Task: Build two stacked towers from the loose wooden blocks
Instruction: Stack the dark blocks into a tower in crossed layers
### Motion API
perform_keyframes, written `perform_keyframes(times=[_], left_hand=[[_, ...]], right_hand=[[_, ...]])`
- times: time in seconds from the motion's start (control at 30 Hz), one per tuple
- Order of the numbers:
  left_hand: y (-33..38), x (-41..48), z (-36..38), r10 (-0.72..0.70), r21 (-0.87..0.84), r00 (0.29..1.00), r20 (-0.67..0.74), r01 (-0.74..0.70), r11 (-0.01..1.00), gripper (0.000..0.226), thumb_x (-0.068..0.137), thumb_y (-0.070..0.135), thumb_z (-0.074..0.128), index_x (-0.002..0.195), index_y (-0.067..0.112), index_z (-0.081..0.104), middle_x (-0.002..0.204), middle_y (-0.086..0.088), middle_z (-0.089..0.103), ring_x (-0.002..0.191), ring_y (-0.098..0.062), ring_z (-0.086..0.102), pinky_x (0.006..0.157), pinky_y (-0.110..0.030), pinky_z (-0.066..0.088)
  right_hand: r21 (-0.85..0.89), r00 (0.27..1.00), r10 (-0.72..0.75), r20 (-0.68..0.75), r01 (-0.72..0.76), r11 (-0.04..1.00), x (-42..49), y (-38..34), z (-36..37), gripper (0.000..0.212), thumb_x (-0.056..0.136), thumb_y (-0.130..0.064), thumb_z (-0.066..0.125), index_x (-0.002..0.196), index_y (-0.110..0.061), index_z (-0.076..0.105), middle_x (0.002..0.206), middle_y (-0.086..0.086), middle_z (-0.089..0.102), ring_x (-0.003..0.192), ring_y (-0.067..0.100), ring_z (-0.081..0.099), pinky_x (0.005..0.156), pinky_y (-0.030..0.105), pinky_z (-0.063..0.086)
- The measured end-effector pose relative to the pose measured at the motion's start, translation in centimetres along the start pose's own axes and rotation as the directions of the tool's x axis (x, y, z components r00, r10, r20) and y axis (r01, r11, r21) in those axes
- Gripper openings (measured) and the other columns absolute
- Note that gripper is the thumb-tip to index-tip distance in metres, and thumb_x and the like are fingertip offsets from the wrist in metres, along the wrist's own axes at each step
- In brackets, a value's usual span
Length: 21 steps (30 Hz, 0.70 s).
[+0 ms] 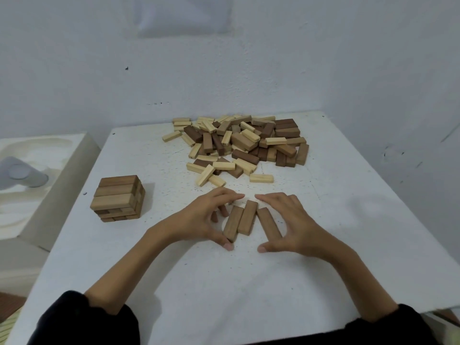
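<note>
Three brown wooden blocks lie flat side by side on the white table (348, 232): a left block (232, 223), a middle block (247, 217) and a right block (268, 224), slightly splayed apart. My left hand (206, 220) cups them from the left, thumb touching the left block's near end. My right hand (291, 225) cups them from the right, its fingers resting over the right block. A low stacked tower (118, 197) of several layers stands at the table's left. A big heap of loose light and dark blocks (244, 143) lies at the back.
A cream moulded tray or sink (32, 185) with a grey round object sits left of the table, lower down. White walls close off the back and right. The table's near edge is under my dark sleeves.
</note>
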<state>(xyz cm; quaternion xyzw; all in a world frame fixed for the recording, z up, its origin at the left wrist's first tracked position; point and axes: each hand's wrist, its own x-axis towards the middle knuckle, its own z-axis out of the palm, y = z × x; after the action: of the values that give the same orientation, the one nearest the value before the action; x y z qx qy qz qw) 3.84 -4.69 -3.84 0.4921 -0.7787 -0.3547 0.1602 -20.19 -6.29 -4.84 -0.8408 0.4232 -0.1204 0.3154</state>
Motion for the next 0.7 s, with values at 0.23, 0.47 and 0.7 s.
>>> perform_keyframes(times=[0.23, 0.47, 0.7], left_hand=[[0.5, 1.5, 0.6, 0.018, 0.032, 1.000, -0.022, -0.017, 0.999, 0.089, 0.062, 0.032, 0.088, 0.138, 0.032, 0.041, 0.116, 0.019, 0.047, 0.091, -0.003, 0.049, 0.070, -0.009, 0.040], [0.7, 1.4, 1.3, -0.004, 0.059, 0.998, -0.057, 0.008, 0.998, 0.088, 0.062, 0.040, 0.086, 0.138, 0.027, 0.043, 0.117, 0.012, 0.042, 0.094, 0.001, 0.045, 0.072, -0.007, 0.038], [0.8, 1.0, 2.5, -0.001, 0.056, 0.987, -0.158, 0.010, 0.998, 0.076, 0.064, 0.040, 0.085, 0.129, 0.024, 0.050, 0.113, 0.012, 0.045, 0.095, 0.000, 0.046, 0.074, -0.007, 0.037]], right_hand=[[0.100, 0.998, 0.034, -0.048, -0.029, 0.995, -0.4, 2.0, -0.9, 0.075, 0.065, -0.040, 0.081, 0.128, -0.040, 0.042, 0.117, -0.022, 0.045, 0.102, -0.005, 0.043, 0.075, 0.005, 0.036], [0.061, 0.997, -0.005, -0.073, 0.010, 0.998, 0.4, 2.3, -0.7, 0.085, 0.060, -0.053, 0.079, 0.134, -0.034, 0.042, 0.123, -0.023, 0.040, 0.107, -0.004, 0.032, 0.086, 0.016, 0.030], [0.019, 0.997, -0.034, -0.065, 0.036, 0.999, 0.7, 2.3, -0.4, 0.075, 0.057, -0.061, 0.068, 0.124, -0.043, 0.040, 0.118, -0.027, 0.038, 0.108, -0.002, 0.031, 0.091, 0.018, 0.029]])
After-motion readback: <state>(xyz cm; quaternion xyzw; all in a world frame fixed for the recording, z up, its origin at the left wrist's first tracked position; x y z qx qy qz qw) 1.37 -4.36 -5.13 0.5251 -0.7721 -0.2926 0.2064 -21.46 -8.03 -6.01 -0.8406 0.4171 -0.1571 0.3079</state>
